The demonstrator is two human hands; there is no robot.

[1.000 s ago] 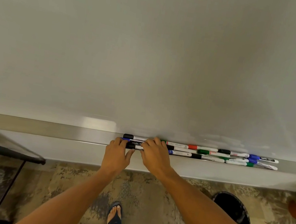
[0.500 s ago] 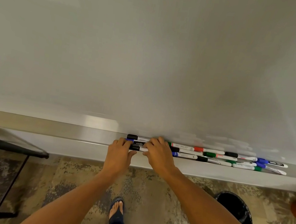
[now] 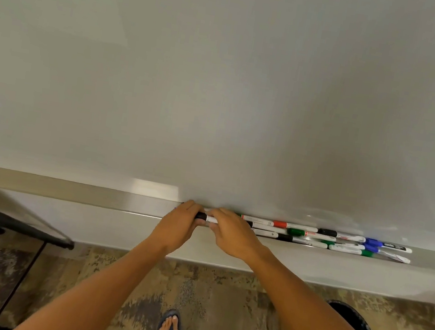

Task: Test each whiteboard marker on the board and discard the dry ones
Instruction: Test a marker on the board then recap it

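On metal ledge [image 3: 64, 192] | both hands [image 3: 176, 225] grip slim black-capped marker [image 3: 206, 218]

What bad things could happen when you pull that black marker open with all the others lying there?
1. The hands, left hand and right hand, hold the black marker just above the crowded ledge; a jerk might knock the other markers off onto the floor.
2. If the cap pops off suddenly, ink could smear the fingers.
3. The bin sits off to the right, so a tossed marker might miss.
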